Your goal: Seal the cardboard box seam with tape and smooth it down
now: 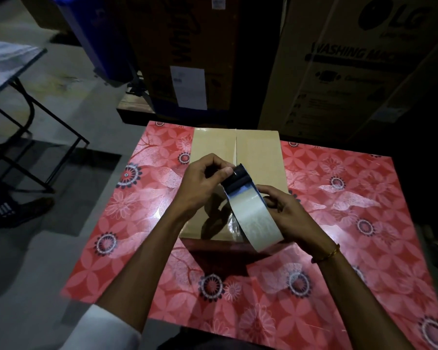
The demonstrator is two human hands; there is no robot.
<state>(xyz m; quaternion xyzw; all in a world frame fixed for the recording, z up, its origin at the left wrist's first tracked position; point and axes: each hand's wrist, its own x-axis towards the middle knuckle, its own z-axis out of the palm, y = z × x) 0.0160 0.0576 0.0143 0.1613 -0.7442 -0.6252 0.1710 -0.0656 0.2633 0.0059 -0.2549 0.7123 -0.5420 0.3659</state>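
Observation:
A brown cardboard box (258,152) lies flat on a red floral tablecloth (352,223), its closed flaps meeting in a centre seam (236,145) that runs away from me. Above the box's near half I hold a wide roll of clear packing tape (250,215). My right hand (291,218) grips the roll from its right side. My left hand (200,183) pinches at the roll's far end with thumb and fingertips, where the tape's loose end seems to sit. A crinkled bit of tape (234,227) shows on the box near its front edge.
Tall appliance cartons (352,72) and a dark carton (187,59) stand right behind the table. A folding table (8,64) with black legs is at the left over grey floor. A shoe (33,208) of another person shows at the far left.

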